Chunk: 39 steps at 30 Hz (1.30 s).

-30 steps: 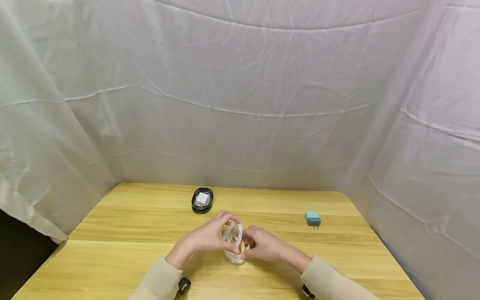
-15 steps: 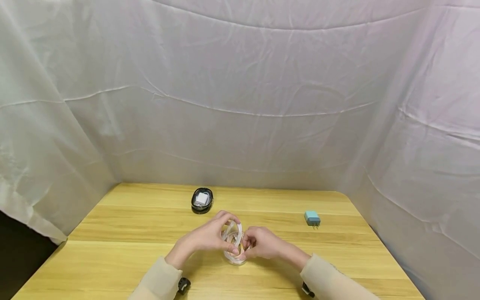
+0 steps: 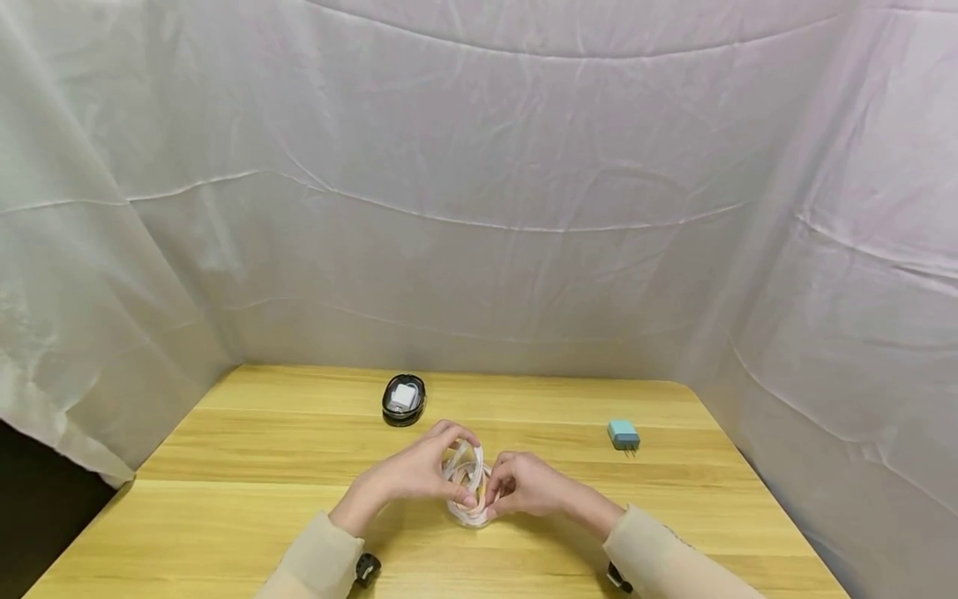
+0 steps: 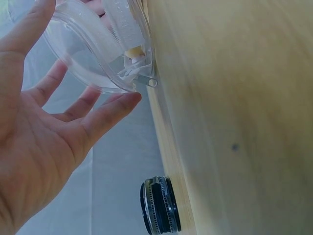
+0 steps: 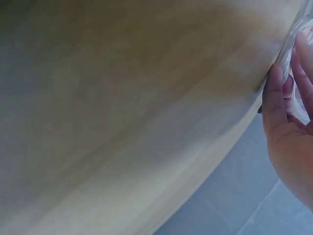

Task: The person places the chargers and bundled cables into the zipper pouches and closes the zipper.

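Hands meet over the middle of the wooden table, both closed on one small clear plastic zip case that stands on edge, its lower rim touching or just above the tabletop. Left hand curls round the case from the left: the fingers arch over its top rim and the thumb presses low on its near face. From the left wrist view the same case shows as a transparent round shell with a zipper track along its edge and a small metal zipper pull hanging at the side nearest the table; the fingertips lie against its rim while the palm stays spread behind it. Something white sits inside, too blurred to name. Right hand comes in from the right with its fingers bent, pinching the case's right edge; the right wrist view shows only the fingers laid along the clear rim, so how tight that pinch is cannot be told.

Farther back and left of the hands, well apart, a black round case lies open with a white charger block in it. Well to the right rests a light blue plug adapter, prongs toward the near edge. Pale wrinkled fabric hangs behind and at both sides of the table
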Motion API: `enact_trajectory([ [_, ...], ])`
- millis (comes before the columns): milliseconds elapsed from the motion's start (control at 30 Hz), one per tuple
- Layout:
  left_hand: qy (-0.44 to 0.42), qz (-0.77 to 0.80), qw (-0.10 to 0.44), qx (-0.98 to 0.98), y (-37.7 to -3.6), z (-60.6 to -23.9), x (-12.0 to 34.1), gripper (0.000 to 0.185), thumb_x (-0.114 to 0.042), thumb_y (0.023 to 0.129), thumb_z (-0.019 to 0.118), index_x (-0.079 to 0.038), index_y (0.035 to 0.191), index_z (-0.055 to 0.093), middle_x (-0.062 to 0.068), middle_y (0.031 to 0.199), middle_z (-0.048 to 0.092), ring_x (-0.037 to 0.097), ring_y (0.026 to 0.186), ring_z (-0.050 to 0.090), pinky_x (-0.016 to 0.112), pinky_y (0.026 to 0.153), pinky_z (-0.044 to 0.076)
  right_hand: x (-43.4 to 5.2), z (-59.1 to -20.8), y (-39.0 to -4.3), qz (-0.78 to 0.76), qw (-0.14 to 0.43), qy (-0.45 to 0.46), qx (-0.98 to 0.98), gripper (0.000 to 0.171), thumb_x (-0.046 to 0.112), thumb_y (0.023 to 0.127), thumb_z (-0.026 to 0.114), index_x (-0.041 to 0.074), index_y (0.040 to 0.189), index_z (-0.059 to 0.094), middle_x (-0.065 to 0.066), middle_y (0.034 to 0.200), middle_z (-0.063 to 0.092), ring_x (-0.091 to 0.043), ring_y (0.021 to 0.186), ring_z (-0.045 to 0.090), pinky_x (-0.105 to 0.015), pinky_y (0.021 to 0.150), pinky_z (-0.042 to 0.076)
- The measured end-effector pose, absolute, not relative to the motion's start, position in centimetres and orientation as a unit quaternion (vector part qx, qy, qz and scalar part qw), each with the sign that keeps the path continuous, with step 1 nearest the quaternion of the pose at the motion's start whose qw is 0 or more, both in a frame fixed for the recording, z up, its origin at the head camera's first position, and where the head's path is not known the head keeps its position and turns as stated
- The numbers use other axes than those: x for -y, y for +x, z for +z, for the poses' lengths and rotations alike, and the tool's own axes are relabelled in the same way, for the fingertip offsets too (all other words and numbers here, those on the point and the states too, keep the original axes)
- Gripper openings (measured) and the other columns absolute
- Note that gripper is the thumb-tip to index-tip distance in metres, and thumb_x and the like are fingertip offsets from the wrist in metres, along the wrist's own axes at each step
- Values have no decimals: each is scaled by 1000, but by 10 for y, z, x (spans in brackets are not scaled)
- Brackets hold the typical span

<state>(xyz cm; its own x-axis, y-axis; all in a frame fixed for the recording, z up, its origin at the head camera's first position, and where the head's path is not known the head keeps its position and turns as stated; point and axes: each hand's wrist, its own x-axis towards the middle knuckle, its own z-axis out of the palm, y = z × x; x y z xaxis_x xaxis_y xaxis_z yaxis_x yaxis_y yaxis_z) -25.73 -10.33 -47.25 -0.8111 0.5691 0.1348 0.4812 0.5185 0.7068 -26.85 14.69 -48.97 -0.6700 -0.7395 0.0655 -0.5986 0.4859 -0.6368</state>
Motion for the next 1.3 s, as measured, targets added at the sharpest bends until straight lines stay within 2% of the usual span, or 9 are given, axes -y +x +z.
enact_trajectory([
  [267, 304, 388, 53, -868, -258, -473, 103, 73, -40, 75, 93, -20, 135, 57, 10, 139, 50, 30, 127, 55, 50, 100, 54, -147, -489, -270, -306, 103, -393, -861, 11, 15, 81, 90, 15, 84, 79, 7, 91, 60, -4, 81, 60, -17, 72, 54],
  [567, 301, 386, 55, -870, -259, -473, 103, 73, -41, 75, 93, -21, 135, 57, 10, 139, 50, 29, 124, 56, 50, 99, 55, -149, -487, -270, -315, 118, -416, -845, 16, 9, 83, 87, 12, 83, 72, 5, 94, 59, -2, 84, 61, -18, 77, 57],
  [767, 299, 385, 56, -871, -258, -473, 104, 73, -40, 75, 93, -21, 135, 57, 5, 138, 49, 29, 125, 56, 48, 100, 55, -150, -489, -271, -336, 126, -434, -827, 12, 10, 86, 84, 12, 89, 73, 4, 90, 64, 0, 83, 59, -19, 77, 57],
  [1000, 300, 387, 59, -870, -258, -474, 104, 72, -40, 75, 93, -22, 135, 56, 5, 139, 48, 30, 128, 54, 51, 101, 54, -150, -490, -270, -354, 139, -428, -820, 22, 3, 86, 83, 11, 99, 67, 3, 83, 65, 0, 77, 58, -21, 75, 57],
  [1300, 302, 384, 57, -871, -258, -474, 104, 73, -42, 74, 93, -21, 135, 57, 5, 138, 48, 29, 126, 55, 50, 103, 53, -150, -492, -271, -328, 107, -454, -822, 16, 3, 86, 82, 13, 98, 79, 4, 91, 67, 0, 86, 61, -19, 80, 58],
])
